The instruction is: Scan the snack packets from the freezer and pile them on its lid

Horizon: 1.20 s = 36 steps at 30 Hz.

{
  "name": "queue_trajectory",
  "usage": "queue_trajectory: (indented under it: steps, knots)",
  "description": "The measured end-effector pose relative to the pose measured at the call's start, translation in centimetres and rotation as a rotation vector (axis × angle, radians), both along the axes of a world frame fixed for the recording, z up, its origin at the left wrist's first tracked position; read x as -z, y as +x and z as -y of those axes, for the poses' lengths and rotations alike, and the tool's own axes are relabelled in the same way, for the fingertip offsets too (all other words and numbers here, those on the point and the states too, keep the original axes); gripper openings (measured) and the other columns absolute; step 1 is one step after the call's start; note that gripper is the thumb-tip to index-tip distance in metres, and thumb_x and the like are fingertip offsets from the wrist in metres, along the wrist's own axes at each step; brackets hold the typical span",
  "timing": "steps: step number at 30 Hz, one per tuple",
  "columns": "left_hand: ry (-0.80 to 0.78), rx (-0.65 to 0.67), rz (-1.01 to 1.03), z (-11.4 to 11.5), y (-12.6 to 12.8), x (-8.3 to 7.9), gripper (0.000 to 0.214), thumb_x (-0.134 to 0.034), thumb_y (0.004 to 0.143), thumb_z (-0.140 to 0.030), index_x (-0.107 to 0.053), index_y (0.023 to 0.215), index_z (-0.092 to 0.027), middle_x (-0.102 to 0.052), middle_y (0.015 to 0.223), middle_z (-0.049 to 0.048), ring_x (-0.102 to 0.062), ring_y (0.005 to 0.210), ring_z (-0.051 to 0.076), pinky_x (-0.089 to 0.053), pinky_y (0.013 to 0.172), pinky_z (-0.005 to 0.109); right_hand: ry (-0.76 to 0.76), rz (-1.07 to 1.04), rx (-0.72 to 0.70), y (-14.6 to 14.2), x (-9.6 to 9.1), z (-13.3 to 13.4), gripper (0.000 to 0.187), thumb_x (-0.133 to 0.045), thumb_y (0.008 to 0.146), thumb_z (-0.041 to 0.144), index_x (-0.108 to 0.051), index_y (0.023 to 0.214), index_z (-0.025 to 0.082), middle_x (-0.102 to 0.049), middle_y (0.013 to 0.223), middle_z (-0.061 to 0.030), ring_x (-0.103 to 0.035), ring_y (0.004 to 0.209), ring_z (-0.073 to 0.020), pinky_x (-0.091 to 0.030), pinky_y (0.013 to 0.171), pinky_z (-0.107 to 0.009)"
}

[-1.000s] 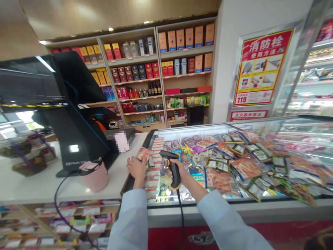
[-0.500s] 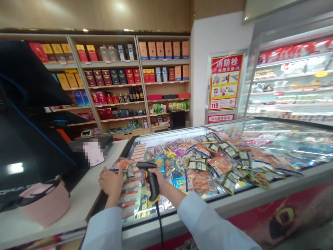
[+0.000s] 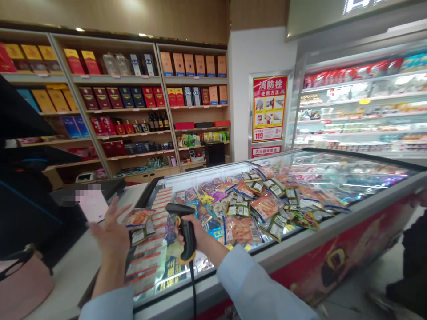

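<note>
My right hand (image 3: 195,233) is wrapped round the grip of a black and yellow barcode scanner (image 3: 187,235), its cable hanging down over the freezer's front edge. To the left, my left hand (image 3: 111,238) is open with its fingers spread, palm forward. Just right of it, a clear snack packet with reddish food (image 3: 138,217) and a green-and-white packet (image 3: 143,232) lie on the freezer's glass top (image 3: 155,262). Beyond the scanner, many similar packets, such as a blue-edged packet of pale reddish food (image 3: 240,229), are heaped across the glass.
On the left counter (image 3: 78,262) are a pink bag (image 3: 30,289), a pale pink phone (image 3: 95,209) and a dark monitor (image 3: 26,200). Shelves of boxes (image 3: 133,115) stand behind; a lit display fridge (image 3: 360,106) is at right. Part of a person in dark clothing (image 3: 413,253) shows at the right edge.
My left hand has let go of the two packets, opened and drawn left of them. My right hand still holds the scanner. The view has turned slightly right.
</note>
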<state>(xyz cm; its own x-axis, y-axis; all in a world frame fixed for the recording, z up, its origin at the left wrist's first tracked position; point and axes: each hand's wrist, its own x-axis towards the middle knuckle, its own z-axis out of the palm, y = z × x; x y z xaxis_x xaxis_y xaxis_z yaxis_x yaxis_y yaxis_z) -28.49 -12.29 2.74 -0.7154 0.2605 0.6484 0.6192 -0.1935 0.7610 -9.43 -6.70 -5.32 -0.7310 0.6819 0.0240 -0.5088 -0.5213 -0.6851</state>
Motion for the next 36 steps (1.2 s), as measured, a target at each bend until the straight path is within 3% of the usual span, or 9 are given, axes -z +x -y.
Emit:
queue_trajectory:
  steps: [1,4,6,9,11,13,19,26,36]
  knots:
    - [0.055,0.171,0.006,0.9,0.5,-1.2,0.101,0.02,0.077,-0.072,-0.071,0.104,-0.038,-0.066,0.122,-0.0075,-0.057,0.112,0.028,-0.045,0.089,0.054,0.035,-0.018,0.01,0.8,-0.2,0.2,0.032,-0.052,0.07,0.046,-0.056,0.081,0.016,-0.055,0.056,-0.0007,-0.044,0.041,-0.0117,-0.032,0.038,-0.022]
    - [0.327,0.852,0.092,1.7,2.9,-3.8,0.092,0.009,0.083,-0.07,-0.075,0.084,-0.033,-0.063,0.125,-0.0121,-0.048,0.127,0.025,-0.038,0.103,0.049,0.143,-0.058,0.046,3.6,-1.3,1.4,0.034,-0.055,0.065,0.046,-0.055,0.083,0.017,-0.054,0.057,0.0003,-0.042,0.041,-0.0108,-0.031,0.037,-0.022]
    - [0.326,0.975,0.083,0.0,5.6,-4.1,0.082,-0.005,0.086,-0.069,-0.07,0.066,-0.023,-0.068,0.117,-0.0032,-0.05,0.125,0.023,-0.036,0.108,0.045,0.195,-0.079,0.093,5.7,-2.4,2.3,0.034,-0.056,0.066,0.047,-0.054,0.084,0.018,-0.055,0.059,0.0005,-0.041,0.04,-0.0099,-0.03,0.035,-0.022]
    - [0.078,0.911,0.079,-4.8,10.7,-2.0,0.066,-0.027,0.082,-0.069,-0.066,0.066,-0.018,-0.071,0.098,0.0095,-0.062,0.105,0.024,-0.045,0.1,0.043,0.255,-0.112,0.19,9.2,-4.2,3.3,0.033,-0.057,0.068,0.047,-0.054,0.083,0.018,-0.054,0.059,0.0012,-0.039,0.038,-0.0085,-0.029,0.034,-0.021]
    - [-0.115,0.941,0.009,-8.0,14.2,0.7,0.05,-0.048,0.077,-0.063,-0.067,0.084,-0.017,-0.07,0.095,0.0096,-0.064,0.096,0.024,-0.048,0.093,0.042,0.298,-0.087,0.265,12.0,-5.1,3.4,0.032,-0.057,0.07,0.047,-0.054,0.083,0.018,-0.052,0.054,0.0023,-0.039,0.037,-0.009,-0.029,0.034,-0.02]
    - [-0.234,0.986,-0.112,-10.2,17.1,3.6,0.047,-0.051,0.078,-0.058,-0.066,0.094,-0.017,-0.07,0.1,0.0106,-0.065,0.095,0.024,-0.049,0.091,0.041,0.319,-0.038,0.318,15.1,-5.6,3.0,0.032,-0.056,0.072,0.048,-0.055,0.083,0.018,-0.05,0.051,0.0028,-0.04,0.037,-0.0092,-0.032,0.035,-0.02]
    - [-0.525,1.002,-0.657,-11.3,20.8,9.2,0.069,-0.067,0.072,-0.054,-0.051,0.133,-0.025,-0.057,0.132,0.0107,-0.048,0.124,0.029,-0.035,0.106,0.044,0.385,0.026,0.576,23.6,-3.5,1.2,0.024,-0.06,0.075,0.041,-0.053,0.079,0.019,-0.053,0.059,0.0021,-0.044,0.04,-0.009,-0.038,0.035,-0.019]
    - [-0.545,1.105,-0.552,-11.4,21.2,10.1,0.069,-0.075,0.065,-0.05,-0.06,0.126,-0.021,-0.062,0.126,0.0127,-0.05,0.12,0.032,-0.036,0.104,0.046,0.372,-0.189,0.703,25.8,-0.3,0.2,0.022,-0.056,0.077,0.041,-0.053,0.077,0.019,-0.042,0.06,0.0034,-0.033,0.04,-0.006,-0.033,0.032,-0.014]
    - [-0.27,1.235,0.022,-11.8,21.1,9.2,0.061,-0.085,0.051,-0.022,-0.069,0.11,-0.022,-0.066,0.118,0.0097,-0.063,0.102,0.025,-0.048,0.094,0.041,0.346,-0.03,0.735,25.5,-1.6,-0.8,0.023,-0.058,0.076,0.042,-0.052,0.077,0.02,-0.048,0.059,0.0026,-0.039,0.04,-0.0074,-0.035,0.034,-0.017]
